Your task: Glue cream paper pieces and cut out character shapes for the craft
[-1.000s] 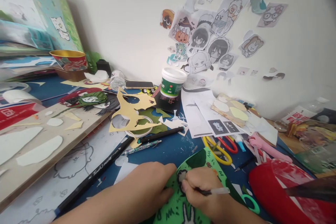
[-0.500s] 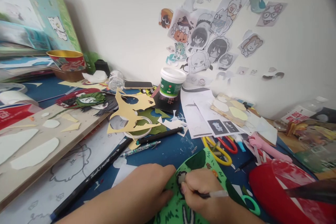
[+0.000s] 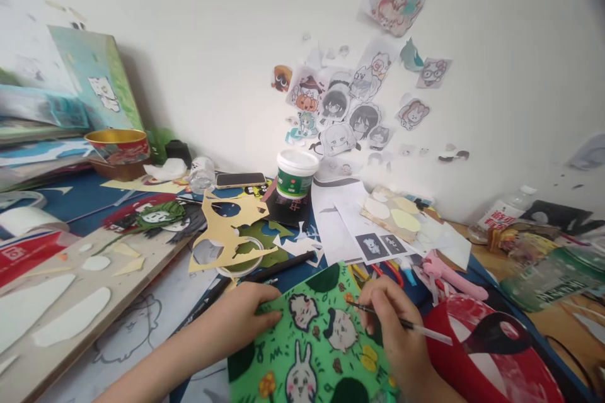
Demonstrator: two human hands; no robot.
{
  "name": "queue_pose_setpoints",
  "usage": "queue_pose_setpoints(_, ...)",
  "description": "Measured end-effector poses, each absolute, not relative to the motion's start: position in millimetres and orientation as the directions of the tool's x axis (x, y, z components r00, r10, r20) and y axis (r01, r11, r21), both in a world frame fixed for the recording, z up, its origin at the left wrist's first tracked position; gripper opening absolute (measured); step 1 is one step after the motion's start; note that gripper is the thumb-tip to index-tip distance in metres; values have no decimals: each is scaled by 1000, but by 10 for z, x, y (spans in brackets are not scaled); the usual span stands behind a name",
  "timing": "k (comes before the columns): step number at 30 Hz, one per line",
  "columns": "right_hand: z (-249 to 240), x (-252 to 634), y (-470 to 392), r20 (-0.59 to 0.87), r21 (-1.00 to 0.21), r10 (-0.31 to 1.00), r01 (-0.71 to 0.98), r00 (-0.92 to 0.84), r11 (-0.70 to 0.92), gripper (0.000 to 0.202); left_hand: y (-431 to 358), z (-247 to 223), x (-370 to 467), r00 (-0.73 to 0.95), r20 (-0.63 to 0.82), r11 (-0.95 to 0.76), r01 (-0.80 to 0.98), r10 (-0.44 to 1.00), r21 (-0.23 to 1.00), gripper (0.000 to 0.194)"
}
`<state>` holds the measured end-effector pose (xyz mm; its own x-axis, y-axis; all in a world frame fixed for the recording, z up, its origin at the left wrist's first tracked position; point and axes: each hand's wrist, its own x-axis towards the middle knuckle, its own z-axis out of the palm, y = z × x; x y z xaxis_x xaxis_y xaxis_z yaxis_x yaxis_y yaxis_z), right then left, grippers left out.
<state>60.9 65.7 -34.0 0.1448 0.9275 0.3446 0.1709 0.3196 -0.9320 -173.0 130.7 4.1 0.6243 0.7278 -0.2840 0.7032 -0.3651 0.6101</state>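
Observation:
A green painted sheet (image 3: 316,340) with cartoon animals, flowers and dark green patches lies at the bottom centre. My left hand (image 3: 250,313) grips its upper left edge, thumb on top of the sheet. In my right hand (image 3: 394,315) is a thin dark paintbrush (image 3: 409,325) with a pale handle end. The brush tip is by a small orange flower near the sheet's upper right edge. A rabbit-like figure and two round animal figures show on the sheet.
Behind the sheet are cut yellow paper (image 3: 227,233), a black marker (image 3: 283,266) and a white-and-green tub (image 3: 297,174). A board (image 3: 155,250) with paper cutouts stretches along the left. At the right are pink scissors (image 3: 454,277) and a red container (image 3: 491,352).
The sheet has come up and shows more of its surface. My right hand has moved right and up with the brush, uncovering the figures. My left hand has shifted left. The camera view has tilted up.

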Motion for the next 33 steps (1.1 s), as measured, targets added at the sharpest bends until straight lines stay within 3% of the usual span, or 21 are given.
queue_pose_setpoints(6,-346,684,749,225,-946,973,226,-57,232,35,1380,8,-1771,526,-283,-291,758,802,584,33)
queue_pose_setpoints(11,-361,756,668,7,-978,951,195,-309,70,37,1411,-56,-1804,588,-253,-345,713,768,610,30)
queue_pose_setpoints(14,-419,769,637,-43,-973,944,228,-327,35,40,1436,-71,-1834,615,-243,-370,695,750,616,32)
queue_pose_setpoints(18,-449,710,652,29,-942,950,311,-312,131,45,1446,-69,-1844,616,-236,-375,694,752,615,33)
queue_pose_setpoints(25,-449,611,673,272,-762,899,494,-343,419,38,1440,-109,-1816,599,-240,-370,711,764,598,34)
queue_pose_setpoints(33,-456,654,683,286,-708,873,527,-395,470,34,1455,-146,-1801,570,-256,-365,748,781,554,29)
